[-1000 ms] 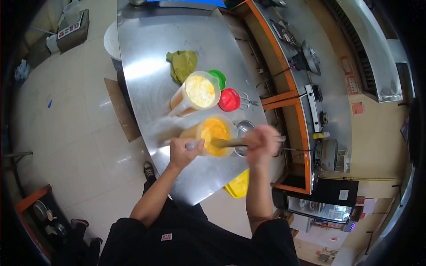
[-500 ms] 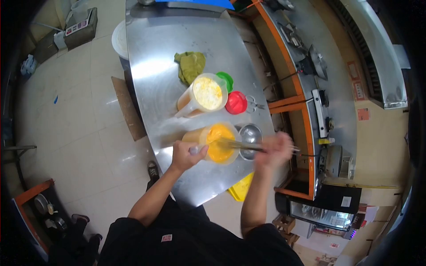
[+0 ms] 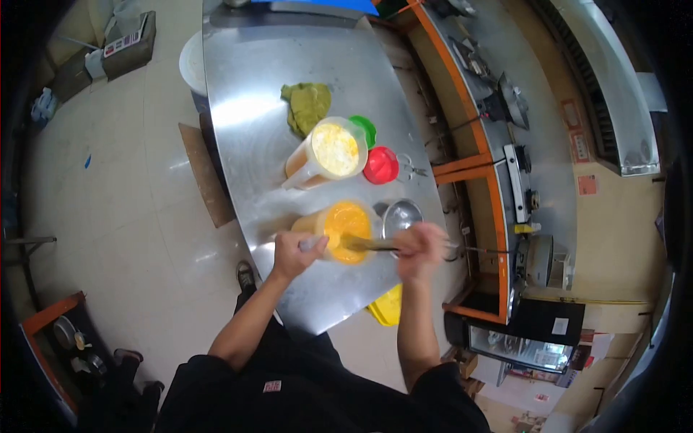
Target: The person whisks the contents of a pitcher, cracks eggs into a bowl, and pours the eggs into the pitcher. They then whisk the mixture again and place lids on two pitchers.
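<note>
My left hand [image 3: 294, 256] is closed on the handle of a plastic pitcher [image 3: 310, 222] that holds yellow-orange liquid [image 3: 348, 222]. In my right hand [image 3: 421, 250], blurred by motion, is a metal utensil [image 3: 372, 244], its far end in the liquid. A metal bowl [image 3: 401, 215] stands just right of the pitcher, partly behind my right hand. Farther back is a second pitcher [image 3: 299, 164] with pale froth on top. Beside it lie a green lid [image 3: 367, 131], a red lid [image 3: 381, 165] and scissors [image 3: 413, 171].
A green cloth [image 3: 309, 107] lies on the steel table [image 3: 253, 54] behind the second pitcher. Something yellow [image 3: 388, 306] is below the table's right edge. Cooking equipment [image 3: 514, 101] stands along the right counter. Another person's shoe [image 3: 128, 355] shows at the lower left.
My right hand has moved left and slightly down, bringing the utensil's handle closer to the pitcher. The view has shifted slightly.
</note>
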`<state>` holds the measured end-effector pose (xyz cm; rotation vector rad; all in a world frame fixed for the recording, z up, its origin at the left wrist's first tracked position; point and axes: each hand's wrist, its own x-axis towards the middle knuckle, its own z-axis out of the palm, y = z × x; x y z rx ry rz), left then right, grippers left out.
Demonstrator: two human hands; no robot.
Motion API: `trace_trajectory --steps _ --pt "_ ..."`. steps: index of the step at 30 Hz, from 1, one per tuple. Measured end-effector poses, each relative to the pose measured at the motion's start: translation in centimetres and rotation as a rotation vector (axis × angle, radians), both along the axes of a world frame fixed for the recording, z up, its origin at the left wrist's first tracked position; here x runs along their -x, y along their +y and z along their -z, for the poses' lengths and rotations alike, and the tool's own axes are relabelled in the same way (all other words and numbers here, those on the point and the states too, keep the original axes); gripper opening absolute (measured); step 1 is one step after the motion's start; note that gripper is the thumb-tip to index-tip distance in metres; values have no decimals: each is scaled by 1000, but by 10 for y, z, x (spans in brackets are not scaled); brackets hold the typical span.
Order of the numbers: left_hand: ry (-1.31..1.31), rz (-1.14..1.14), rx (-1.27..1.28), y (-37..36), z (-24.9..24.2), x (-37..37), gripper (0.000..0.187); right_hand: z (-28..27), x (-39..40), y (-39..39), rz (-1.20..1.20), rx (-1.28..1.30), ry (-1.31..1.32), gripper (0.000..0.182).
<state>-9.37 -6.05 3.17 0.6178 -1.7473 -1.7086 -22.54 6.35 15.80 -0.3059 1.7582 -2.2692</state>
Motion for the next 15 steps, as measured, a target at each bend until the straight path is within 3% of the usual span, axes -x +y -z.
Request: trace_trajectory --steps 3,6,7,10,11,14,15 --pt "26 -26 80 4 6 -8 39 -6 16 10 293 179 -120 38" --pt "-74 21 65 -2 14 -5 31 -18 7 20 -54 47 -87 33" --pt "-13 -1 158 -2 10 -5 31 -46 17 32 -241 350 20 24" --pt "30 12 -49 -1 2 -1 31 10 1 -9 -105 63 -41 22" --pt "-42 -45 23 -2 15 0 42 -4 3 -2 -108 0 -25 21" --pt "144 -87 92 0 8 2 37 -26 18 23 20 318 11 22" --pt "45 -43 150 -2 2 -1 34 14 6 -6 156 10 -3 27"
